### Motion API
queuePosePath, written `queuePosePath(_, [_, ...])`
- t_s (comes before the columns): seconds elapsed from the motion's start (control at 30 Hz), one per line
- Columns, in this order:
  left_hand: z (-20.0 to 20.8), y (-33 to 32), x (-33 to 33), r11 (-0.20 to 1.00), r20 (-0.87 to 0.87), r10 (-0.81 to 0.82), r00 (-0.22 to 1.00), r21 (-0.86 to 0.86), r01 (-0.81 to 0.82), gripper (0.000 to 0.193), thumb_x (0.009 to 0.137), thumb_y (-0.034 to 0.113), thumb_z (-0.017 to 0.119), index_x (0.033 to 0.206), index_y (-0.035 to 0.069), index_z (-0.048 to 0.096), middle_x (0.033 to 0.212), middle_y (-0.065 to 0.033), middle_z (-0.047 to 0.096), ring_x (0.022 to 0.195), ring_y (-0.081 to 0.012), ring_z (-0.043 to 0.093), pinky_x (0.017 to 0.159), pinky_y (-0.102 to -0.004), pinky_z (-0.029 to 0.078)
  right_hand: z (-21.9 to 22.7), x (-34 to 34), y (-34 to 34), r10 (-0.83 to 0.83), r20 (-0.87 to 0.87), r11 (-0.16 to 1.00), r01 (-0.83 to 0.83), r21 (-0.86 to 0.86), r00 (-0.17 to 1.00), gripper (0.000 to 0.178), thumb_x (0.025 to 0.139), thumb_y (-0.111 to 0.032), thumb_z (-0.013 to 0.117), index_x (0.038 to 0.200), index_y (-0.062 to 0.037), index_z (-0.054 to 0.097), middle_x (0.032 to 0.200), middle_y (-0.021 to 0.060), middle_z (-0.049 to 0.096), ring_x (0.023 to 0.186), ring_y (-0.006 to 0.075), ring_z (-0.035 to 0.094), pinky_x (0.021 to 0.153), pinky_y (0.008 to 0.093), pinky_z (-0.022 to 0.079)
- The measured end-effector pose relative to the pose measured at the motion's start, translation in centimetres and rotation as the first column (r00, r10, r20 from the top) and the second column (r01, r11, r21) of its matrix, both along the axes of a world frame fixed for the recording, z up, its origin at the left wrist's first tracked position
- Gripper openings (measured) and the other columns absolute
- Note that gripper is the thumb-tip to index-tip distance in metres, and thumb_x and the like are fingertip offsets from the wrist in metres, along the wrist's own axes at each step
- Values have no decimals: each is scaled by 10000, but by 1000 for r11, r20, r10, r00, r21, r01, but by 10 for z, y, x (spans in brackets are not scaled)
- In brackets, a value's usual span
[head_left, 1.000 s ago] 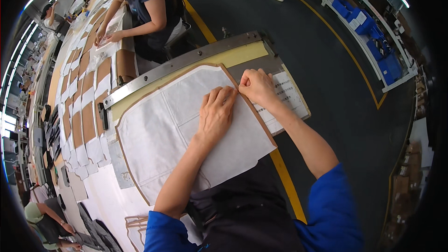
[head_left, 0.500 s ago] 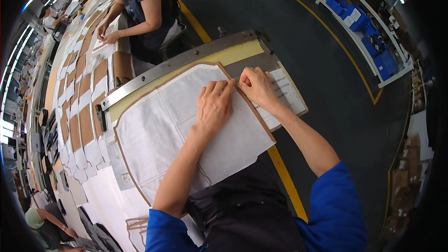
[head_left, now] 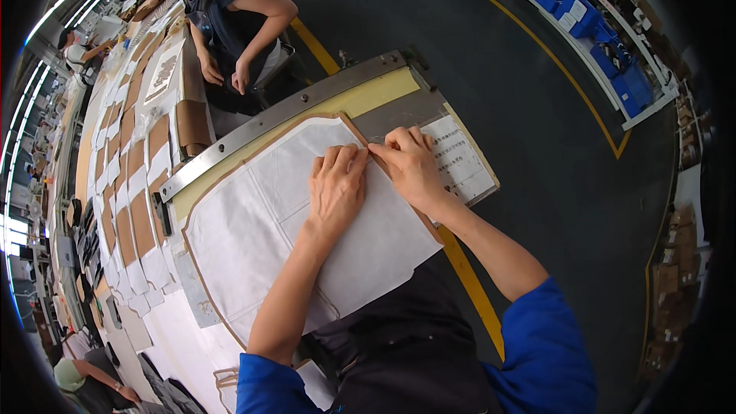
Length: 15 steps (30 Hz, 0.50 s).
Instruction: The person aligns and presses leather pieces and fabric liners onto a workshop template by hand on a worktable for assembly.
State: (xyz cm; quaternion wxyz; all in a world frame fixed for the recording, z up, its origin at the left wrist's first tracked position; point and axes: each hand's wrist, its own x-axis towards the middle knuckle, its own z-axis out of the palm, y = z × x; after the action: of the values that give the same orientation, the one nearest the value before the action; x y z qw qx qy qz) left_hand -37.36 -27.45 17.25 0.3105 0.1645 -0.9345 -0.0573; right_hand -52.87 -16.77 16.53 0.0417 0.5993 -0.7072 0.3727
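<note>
A large white fabric panel with brown edging lies in front of me on a board, its near part reaching toward my dark apron. My left hand rests on the panel with fingers stretched out and pressed down, their tips at the right-hand edging. Against it, my right hand is closed, thumb and forefinger pinching that brown edge; the other fingers are curled. Exactly what lies between the pinching fingertips is partly hidden.
Along the board's far side runs a metal bar beside a yellow strip. A printed sheet lies at its right. Brown and white pieces cover the long table at left, where a co-worker sits. Blue bins stand on a shelf.
My right hand's fingers now pinch the edge close to my left fingertips. Both hands and the panel appear slightly further left and lower. The co-worker's hands have dropped from the table.
</note>
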Motion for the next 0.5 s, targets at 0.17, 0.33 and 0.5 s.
queuePosePath(0.17, [4, 0, -2, 1000, -18, -3, 1000, 6, 3, 442, 773, -27, 713, 1204, 69, 737, 1162, -45, 665, 1087, -248, 635, 862, -387, 501, -1, -3, -4, 93, -176, 996, -94, 0, 980, 362, 886, 63, 646, 1214, -29, 767, 1027, 60, 594, 1009, 247, 546, 930, 387, 425])
queuePosePath(0.33, [-1, -1, -1, 1000, -12, -11, 1000, 16, 11, 434, 788, -7, 720, 1216, 64, 723, 1197, -46, 662, 1081, -249, 632, 866, -393, 504, 1, -18, -7, 169, 22, 985, -170, 22, 985, 425, 872, 99, 615, 1263, -11, 740, 1066, 80, 590, 1013, 266, 544, 952, 391, 448])
queuePosePath(0.5, [5, 2, 1, 999, -9, -10, 1000, 39, 10, 456, 786, -5, 721, 1241, 31, 713, 1250, -55, 674, 1108, -257, 629, 920, -390, 502, 4, -19, -18, 198, -210, 980, -189, 60, 957, 453, 821, 68, 667, 1269, 17, 710, 1064, 95, 584, 1034, 283, 537, 901, 379, 453])
